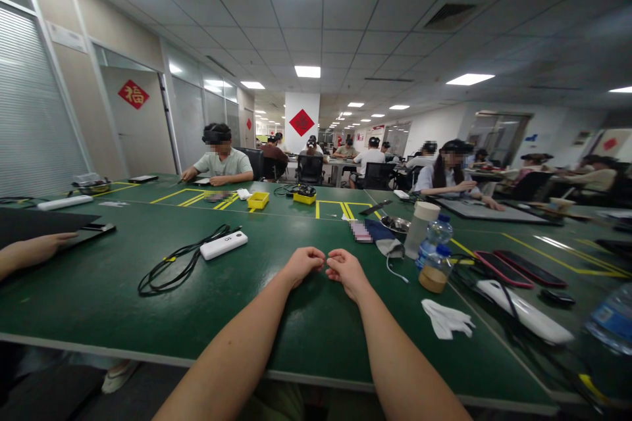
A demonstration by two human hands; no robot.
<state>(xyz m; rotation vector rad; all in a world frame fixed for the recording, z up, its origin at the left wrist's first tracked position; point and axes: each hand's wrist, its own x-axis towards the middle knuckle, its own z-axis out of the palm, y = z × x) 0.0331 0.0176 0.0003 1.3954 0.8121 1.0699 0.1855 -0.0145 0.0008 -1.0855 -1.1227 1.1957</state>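
My left hand (303, 266) and my right hand (347, 272) are held close together over the green table (212, 316), fingertips nearly meeting. The fingers of both are curled in with thumb against fingers, as in a pinch. Whatever they hold, if anything, is too small or hidden to make out. Left of them lies a white power bank (224, 245) beside a coiled black cable (172, 266). To the right are a dark blue cloth pouch (380, 231) with a white cable (396, 271) and a crumpled white tissue (446, 318).
Bottles (435, 270) and a pale tumbler (422, 227) stand on the right, near red-edged phones (503, 268) and a white power strip (524, 310). Yellow trays (258, 200) sit farther back. At left, another person's hand (42, 251) rests near a dark board. Co-workers sit opposite.
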